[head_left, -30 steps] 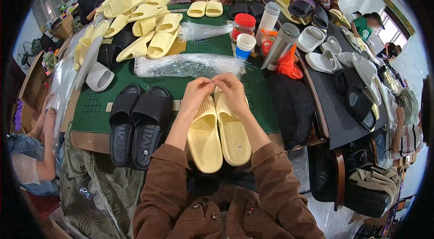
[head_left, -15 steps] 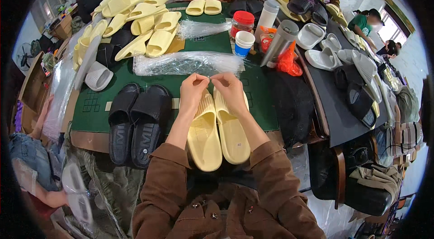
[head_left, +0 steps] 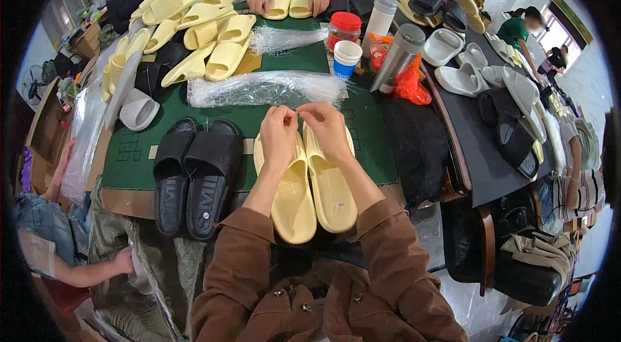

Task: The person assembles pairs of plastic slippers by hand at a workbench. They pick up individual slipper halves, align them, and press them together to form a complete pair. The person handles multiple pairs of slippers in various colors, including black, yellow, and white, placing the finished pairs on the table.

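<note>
Pinching something tiny between both hands' fingers, left hand (head_left: 278,130) and right hand (head_left: 328,127) steadying over the yellow slides (head_left: 310,193) on the green tabletop (head_left: 259,115).

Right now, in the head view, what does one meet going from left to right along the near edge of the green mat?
Pair of black slides → left hand → pair of yellow slides → right hand → black cloth.

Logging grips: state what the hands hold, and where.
Left hand and right hand pinch something tiny between fingertips above the yellow slippers; what it is cannot be told.
</note>
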{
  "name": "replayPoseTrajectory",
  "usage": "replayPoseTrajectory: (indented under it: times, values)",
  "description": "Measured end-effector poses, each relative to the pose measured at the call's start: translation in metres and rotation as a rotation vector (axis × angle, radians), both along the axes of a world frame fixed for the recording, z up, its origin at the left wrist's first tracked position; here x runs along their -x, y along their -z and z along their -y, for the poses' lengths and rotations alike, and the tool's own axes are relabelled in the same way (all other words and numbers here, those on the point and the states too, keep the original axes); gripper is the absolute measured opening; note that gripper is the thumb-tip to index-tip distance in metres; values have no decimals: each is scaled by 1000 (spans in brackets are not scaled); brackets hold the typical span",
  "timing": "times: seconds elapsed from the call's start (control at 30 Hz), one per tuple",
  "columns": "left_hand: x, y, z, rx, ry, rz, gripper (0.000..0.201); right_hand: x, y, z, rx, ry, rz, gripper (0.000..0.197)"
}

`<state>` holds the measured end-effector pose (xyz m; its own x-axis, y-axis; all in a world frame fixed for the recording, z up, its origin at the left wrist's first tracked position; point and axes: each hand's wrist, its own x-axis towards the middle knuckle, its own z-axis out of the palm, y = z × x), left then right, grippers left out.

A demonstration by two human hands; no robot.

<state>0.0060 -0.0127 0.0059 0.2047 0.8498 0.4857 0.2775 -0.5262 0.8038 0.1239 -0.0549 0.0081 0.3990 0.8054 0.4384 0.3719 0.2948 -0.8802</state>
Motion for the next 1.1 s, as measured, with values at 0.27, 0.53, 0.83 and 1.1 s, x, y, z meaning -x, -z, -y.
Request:
replayPoseTrajectory:
  times: [0.27, 0.53, 0.83, 1.1]
  values:
    - [-5, -3, 9, -83, -48, -84, 2, -3, 6, -4, 68, -40, -31, 11]
    - [5, -1, 3, -209, -29, -28, 14, 2, 4, -4, 96, -32, -99, 11]
    - [46, -41, 133, -179, 160, -641, 38, -30, 3, 1, 39, -10, -144, 16]
    - [36, 7, 132, -196, 55, -782, 52, -124, -71, 133, -110, 383, 263, 18]
